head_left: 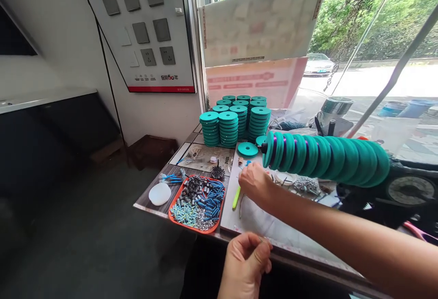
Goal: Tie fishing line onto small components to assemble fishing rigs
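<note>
My left hand (244, 262) is low in front of the table edge, thumb and forefinger pinched together; anything between them is too small to name. My right hand (255, 180) reaches over the pale board (219, 233), its fingers bent and closed, what they hold hidden. Close by its fingertips is a small blue piece (248, 163). A yellow-green pen-like tool (236, 198) lies just left of that hand. Above my right forearm, a row of green discs (325, 160) is threaded on a horizontal rod. One loose green spool (247, 149) lies flat on the board.
An orange tray (171, 217) holds blue, light-green and dark small parts. Beside it sits a white round lid (159, 194). Stacked green spools (228, 128) stand at the back by the window. At right are a dial-faced machine (410, 190) and pink-handled scissors (415, 230).
</note>
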`<action>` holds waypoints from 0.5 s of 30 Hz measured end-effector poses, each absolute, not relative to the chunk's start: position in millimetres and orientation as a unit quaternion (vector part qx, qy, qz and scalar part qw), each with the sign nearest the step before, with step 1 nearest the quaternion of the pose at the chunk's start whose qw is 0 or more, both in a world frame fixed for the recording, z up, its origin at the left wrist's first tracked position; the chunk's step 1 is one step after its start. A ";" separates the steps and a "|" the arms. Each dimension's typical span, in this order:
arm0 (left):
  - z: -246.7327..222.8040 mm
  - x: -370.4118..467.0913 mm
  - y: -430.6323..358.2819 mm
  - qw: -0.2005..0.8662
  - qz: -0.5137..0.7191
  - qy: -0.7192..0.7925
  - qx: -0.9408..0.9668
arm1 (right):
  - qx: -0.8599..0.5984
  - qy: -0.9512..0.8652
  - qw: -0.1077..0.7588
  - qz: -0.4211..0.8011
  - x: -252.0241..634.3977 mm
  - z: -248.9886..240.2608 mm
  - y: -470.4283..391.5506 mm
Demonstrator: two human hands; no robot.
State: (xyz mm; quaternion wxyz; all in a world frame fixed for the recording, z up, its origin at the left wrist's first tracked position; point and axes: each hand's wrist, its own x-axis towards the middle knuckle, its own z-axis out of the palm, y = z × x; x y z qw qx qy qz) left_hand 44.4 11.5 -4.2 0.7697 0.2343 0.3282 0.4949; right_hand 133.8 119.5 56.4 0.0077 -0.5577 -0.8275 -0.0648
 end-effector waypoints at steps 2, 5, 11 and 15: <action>-9.4 43.8 12.5 0.766 0.474 0.340 0.268 | -0.538 -0.839 0.037 -0.069 129.2 73.6 103.2; -13.3 41.4 13.5 0.759 0.450 0.349 0.316 | -0.468 -0.876 0.108 -0.052 134.6 100.7 62.4; 35.1 60.8 17.6 0.680 0.342 0.280 0.585 | -0.548 -0.702 0.455 0.004 225.3 80.5 -45.9; 77.6 131.3 21.9 0.540 0.202 0.202 0.792 | -0.668 -0.452 0.585 0.085 292.3 39.2 -108.8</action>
